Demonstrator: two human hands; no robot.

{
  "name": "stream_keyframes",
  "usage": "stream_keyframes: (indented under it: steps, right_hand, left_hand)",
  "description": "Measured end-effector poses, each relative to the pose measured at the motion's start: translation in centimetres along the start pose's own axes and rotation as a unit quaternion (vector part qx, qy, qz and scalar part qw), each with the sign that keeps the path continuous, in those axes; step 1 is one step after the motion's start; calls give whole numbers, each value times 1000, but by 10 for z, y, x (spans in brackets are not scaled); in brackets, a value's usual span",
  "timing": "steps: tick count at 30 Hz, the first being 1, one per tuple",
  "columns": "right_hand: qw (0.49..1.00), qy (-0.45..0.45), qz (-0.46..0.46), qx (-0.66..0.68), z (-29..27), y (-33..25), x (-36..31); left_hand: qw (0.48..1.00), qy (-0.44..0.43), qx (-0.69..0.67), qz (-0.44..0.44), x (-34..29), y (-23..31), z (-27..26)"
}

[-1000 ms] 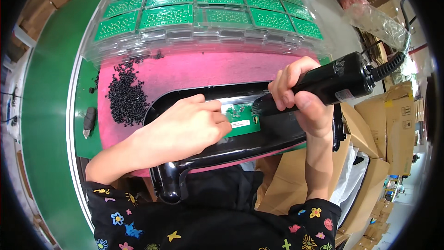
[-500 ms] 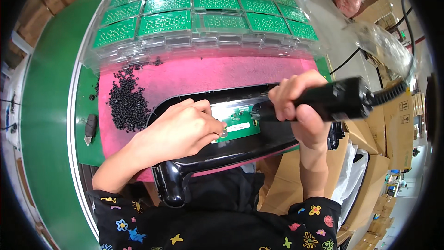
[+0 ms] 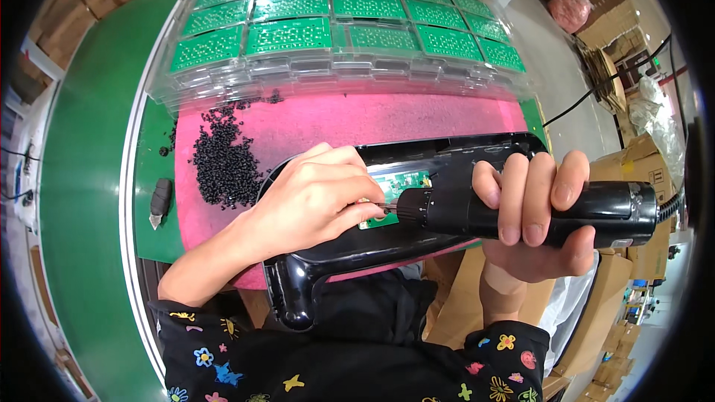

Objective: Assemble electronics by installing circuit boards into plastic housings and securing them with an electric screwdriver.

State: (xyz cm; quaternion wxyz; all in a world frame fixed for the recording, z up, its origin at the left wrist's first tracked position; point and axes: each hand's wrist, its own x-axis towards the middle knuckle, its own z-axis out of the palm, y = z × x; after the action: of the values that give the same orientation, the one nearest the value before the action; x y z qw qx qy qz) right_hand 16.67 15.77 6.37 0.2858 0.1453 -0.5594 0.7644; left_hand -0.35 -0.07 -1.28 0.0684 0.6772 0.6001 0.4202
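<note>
My right hand [image 3: 536, 216] is wrapped round a black electric screwdriver [image 3: 448, 212], held nearly level with its nose pointing left. The bit's tip meets the fingertips of my left hand [image 3: 316, 197]. Thumb and fingers are pinched together there, and whatever small thing they hold is hidden. Beneath lies a green circuit board [image 3: 406, 180], partly covered by the hand and the tool. It sits inside a long black plastic housing [image 3: 380, 255] with a rounded arm at its near left end.
A heap of small black screws [image 3: 227, 167] lies on the pink mat [image 3: 417, 115], left of the housing. Clear trays of green boards [image 3: 290, 33] are stacked at the back. A black-wrapped blade [image 3: 160, 199] rests at the left. Cardboard boxes [image 3: 618, 283] stand at the right.
The screwdriver has swung to a more level pose and moved nearer, its tip now at my left fingertips. My right hand's grip has turned, fingers now over the top. The view shifted slightly.
</note>
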Motion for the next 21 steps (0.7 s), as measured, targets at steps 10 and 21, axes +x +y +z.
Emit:
stream_keyframes:
  steps: [10,21]
  right_hand:
    - [991,129,9,-24,21,18,6]
    - [989,70,73,-108,10,41,8]
  left_hand:
    - [960,110,237,97,0,4,6]
    - [974,98,204,-17,1,0,-10]
